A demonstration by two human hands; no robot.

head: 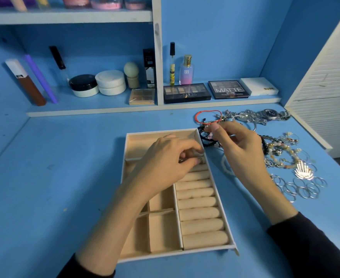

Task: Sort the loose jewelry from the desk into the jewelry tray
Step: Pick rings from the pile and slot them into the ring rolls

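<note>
A beige jewelry tray (228, 246) with ring rolls and several compartments lies on the blue desk. My left hand (169, 159) is over the top ring rolls, its fingertips pinching a small silver ring (200, 159). My right hand (239, 145) hovers just right of the tray's top corner and pinches a dark cord bracelet (205, 140) from the pile. Loose jewelry lies on the right: a red cord bracelet (207, 116), silver watches (269, 114), beaded bracelets (279, 151), silver hoops (301, 188).
Behind the desk, a low shelf holds eyeshadow palettes (187, 93), perfume bottles (186, 70), cream jars (110, 82) and tubes (27, 83). A white louvred panel (325, 93) stands at the right edge. A white bracelet (224, 165) lies by the tray.
</note>
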